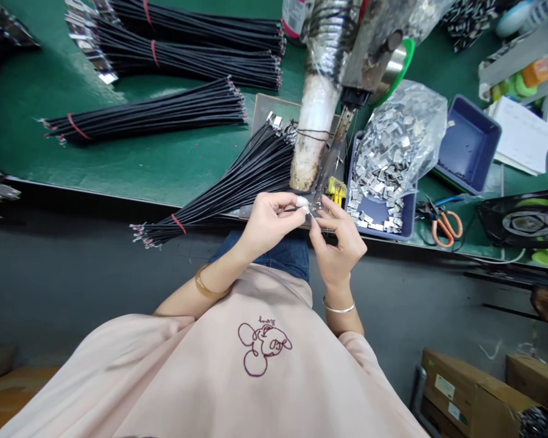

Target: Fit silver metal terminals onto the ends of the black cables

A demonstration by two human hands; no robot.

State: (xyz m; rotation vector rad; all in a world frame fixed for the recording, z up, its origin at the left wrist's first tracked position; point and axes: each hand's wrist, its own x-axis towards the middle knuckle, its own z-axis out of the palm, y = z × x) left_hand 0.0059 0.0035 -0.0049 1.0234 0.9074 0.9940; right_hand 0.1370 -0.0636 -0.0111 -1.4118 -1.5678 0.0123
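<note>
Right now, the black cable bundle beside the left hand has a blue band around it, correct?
Not quite: the band is red, not blue, as the head view shows. It is around the black cable bundle beside the left hand, as you say.

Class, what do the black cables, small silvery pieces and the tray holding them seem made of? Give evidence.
Black cables: probably plastic or rubber sheathing; smooth, faint sheen.
Silvery pieces: likely bare metal; bright glints.
Tray: apparently moulded plastic; even blue colour, rounded corners.
</note>
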